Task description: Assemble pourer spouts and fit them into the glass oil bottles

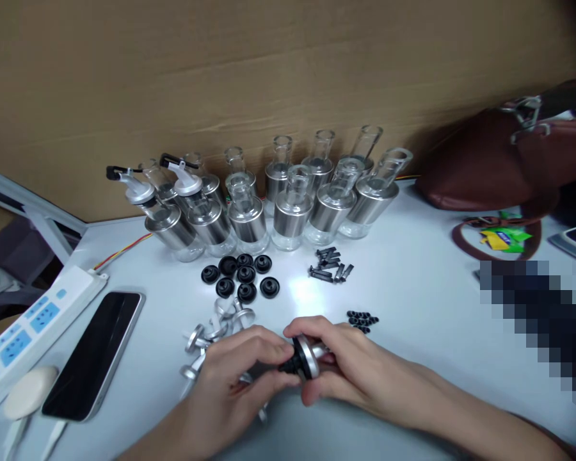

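Observation:
Near the front of the table, my right hand [343, 362] is closed around the silver part of a bottle pourer [310, 358], whose spout points right. My left hand [244, 378] pinches the black stopper at the pourer's other end. Left of and partly under my left hand lie several silver pourer tops [196, 337]. Several round black stoppers [246, 274] sit beyond them. Small black flap-like pieces [333, 264] lie farther back to the right, and short black pieces [362, 320] rest just beyond my right hand.
Glass bottles with metal bands [292, 214] stand in rows at the back; two on the left carry pourers [188, 182]. A phone [93, 355] and a power strip [33, 326] lie left. At right are a brown bag [489, 160] and a green-yellow wrapper [506, 239]. Cardboard [249, 70] stands behind.

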Motion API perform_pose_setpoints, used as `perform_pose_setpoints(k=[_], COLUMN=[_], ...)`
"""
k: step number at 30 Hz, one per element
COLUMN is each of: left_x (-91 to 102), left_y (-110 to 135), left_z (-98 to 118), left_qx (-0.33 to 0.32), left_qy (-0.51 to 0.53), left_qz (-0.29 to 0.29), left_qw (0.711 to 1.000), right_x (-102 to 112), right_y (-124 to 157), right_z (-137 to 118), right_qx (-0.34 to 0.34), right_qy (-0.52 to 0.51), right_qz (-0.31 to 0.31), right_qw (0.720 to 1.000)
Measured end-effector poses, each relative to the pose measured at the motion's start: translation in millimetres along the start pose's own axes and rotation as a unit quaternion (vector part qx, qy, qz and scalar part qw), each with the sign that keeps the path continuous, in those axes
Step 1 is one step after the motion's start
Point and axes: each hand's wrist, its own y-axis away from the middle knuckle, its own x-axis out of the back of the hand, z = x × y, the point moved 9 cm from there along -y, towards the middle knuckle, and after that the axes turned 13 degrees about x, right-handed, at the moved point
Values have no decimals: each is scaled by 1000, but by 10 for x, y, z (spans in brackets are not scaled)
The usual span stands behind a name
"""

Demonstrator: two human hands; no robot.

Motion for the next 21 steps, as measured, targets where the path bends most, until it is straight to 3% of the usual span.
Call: perform_pose_setpoints(k=[5, 7, 11, 13, 17, 21], left_x=[14, 32, 95, 111, 95, 34], left_y=[0, 1, 4, 6, 20, 19], left_z=[69, 84, 29, -19, -27, -2], left_qx=[-21, -31, -14, 7, 10, 3], left_qy=[-31, -34, -26, -17, -4, 1], left_qz=[-3, 11, 61, 73, 55, 2], left_qw=[999, 999, 998, 997, 998, 1000], right_x=[-16, 106, 399, 397, 228, 228], right_y=[3, 10, 137, 128, 38, 35], right_z=[4, -82, -270, -272, -220, -216], right_qx=[13, 77, 168, 172, 141, 129], right_qy=[-10, 66, 206, 180, 101, 131], right_qz=[13, 72, 230, 220, 126, 127], right_qw=[1000, 992, 936, 943, 977, 975])
